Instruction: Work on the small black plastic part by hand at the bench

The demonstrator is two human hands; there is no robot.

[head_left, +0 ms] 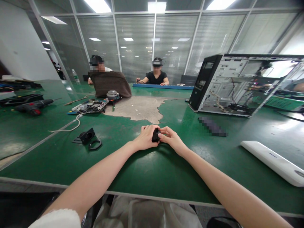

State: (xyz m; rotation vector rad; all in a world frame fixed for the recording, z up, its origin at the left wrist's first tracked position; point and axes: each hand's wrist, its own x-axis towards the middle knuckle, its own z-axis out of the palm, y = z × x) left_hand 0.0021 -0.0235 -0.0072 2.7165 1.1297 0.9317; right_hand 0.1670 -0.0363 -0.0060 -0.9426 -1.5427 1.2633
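Observation:
Between my two hands, just above the green table, is a small black part [155, 135], perhaps plastic; its exact kind does not show. My left hand [145, 138] wraps round it from the left, the back of the hand toward me. The thumb and fingers of my right hand [173, 138] pinch its right side. To the left on the table lie a black bracket-like piece with a round opening [86, 135] and a black angular ring [95, 145], both apart from my hands.
An open computer case [213, 84] stands at the right, with a white oblong device [273, 161] nearer me. A dark pixelated object [212, 126] lies between. Circuit boards [89, 106] and a cordless drill [35, 106] are at the left. Two people sit across the table.

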